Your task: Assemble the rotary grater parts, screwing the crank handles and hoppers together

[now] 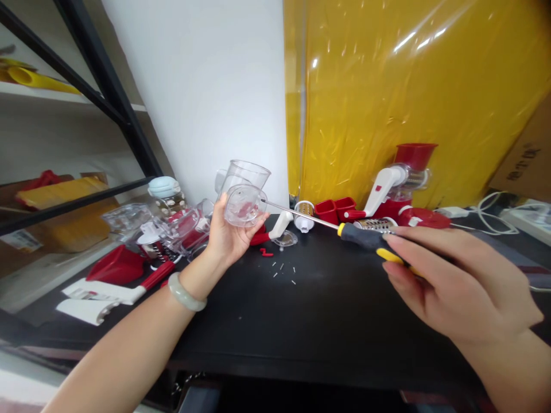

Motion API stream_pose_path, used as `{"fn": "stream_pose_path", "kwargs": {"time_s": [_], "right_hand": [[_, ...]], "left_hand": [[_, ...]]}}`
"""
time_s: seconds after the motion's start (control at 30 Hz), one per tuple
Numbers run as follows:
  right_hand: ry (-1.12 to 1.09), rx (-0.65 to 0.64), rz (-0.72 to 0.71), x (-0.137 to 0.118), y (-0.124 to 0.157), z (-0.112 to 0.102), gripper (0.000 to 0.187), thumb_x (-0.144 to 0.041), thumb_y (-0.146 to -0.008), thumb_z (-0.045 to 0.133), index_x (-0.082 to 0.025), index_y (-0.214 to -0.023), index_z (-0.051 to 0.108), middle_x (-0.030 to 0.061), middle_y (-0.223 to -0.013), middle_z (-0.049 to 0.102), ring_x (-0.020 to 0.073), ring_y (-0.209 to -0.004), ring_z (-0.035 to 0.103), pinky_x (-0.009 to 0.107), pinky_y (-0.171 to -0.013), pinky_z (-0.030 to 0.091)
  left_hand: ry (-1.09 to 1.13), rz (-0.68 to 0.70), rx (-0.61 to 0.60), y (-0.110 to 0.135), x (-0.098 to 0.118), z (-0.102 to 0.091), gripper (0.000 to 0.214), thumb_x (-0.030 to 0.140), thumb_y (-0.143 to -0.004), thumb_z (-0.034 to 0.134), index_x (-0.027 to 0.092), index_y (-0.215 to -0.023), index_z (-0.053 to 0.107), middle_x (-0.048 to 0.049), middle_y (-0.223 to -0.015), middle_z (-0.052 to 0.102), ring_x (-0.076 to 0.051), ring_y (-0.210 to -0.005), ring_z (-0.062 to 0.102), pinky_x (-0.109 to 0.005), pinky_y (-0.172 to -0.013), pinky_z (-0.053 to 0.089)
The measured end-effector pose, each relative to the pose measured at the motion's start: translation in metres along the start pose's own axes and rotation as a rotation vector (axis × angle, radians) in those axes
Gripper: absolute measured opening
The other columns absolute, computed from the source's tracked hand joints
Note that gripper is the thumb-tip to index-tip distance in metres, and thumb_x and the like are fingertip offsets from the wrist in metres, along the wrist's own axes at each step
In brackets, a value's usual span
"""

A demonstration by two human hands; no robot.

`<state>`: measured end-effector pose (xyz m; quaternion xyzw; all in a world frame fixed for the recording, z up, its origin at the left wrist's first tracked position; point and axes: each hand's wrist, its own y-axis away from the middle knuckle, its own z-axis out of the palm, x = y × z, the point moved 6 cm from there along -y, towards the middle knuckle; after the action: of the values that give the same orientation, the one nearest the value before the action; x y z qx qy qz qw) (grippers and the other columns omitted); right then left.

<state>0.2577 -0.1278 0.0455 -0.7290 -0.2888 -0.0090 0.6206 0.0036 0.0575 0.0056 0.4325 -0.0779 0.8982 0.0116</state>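
Observation:
My left hand (228, 238) grips a clear plastic grater housing (247, 186) from below, its round opening tilted toward me. In my right hand (460, 281) is a screwdriver (361, 236) with a black and yellow handle. The long shaft reaches left, and its tip is at the rim of the housing; whether it touches a screw I cannot make out. On the black table below lie several small screws (282, 267) and a small red plastic piece (266, 252). A drum grater (305, 217) stands behind them, beside a white crank handle (281, 225).
An assembled red and white rotary grater (402, 178) stands at the back right, near red hoppers (336, 209) and a white cable (495, 215). Clear housings (185, 223), a red pusher (115, 264) and white handle parts (101, 292) crowd the left. Black shelving (116, 109) borders that side.

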Motion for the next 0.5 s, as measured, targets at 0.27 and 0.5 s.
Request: {"fn": "stream_pose_path", "kwargs": {"time_s": [0.27, 0.5], "right_hand": [[-0.009, -0.130, 0.024, -0.002, -0.018, 0.011, 0.027, -0.025, -0.082, 0.074, -0.023, -0.108, 0.067, 0.0062, -0.098, 0.073, 0.0219, -0.083, 0.069, 0.034, -0.070, 0.057], [-0.173, -0.115, -0.026, -0.025, -0.038, -0.002, 0.028, -0.030, -0.085, 0.067, -0.032, -0.113, 0.065, 0.0045, -0.102, 0.073, 0.0243, -0.084, 0.069, 0.038, -0.069, 0.058]], "left_hand": [[0.035, 0.039, 0.025, -0.002, 0.007, -0.003, 0.049, 0.054, -0.090, 0.052, 0.018, -0.122, 0.058, -0.0053, -0.089, 0.073, -0.022, -0.083, 0.075, -0.028, -0.074, 0.064], [0.131, 0.031, 0.046, -0.002, 0.011, -0.004, 0.045, 0.052, -0.092, 0.051, 0.017, -0.119, 0.061, -0.0053, -0.088, 0.072, -0.019, -0.080, 0.074, -0.031, -0.078, 0.064]]}}
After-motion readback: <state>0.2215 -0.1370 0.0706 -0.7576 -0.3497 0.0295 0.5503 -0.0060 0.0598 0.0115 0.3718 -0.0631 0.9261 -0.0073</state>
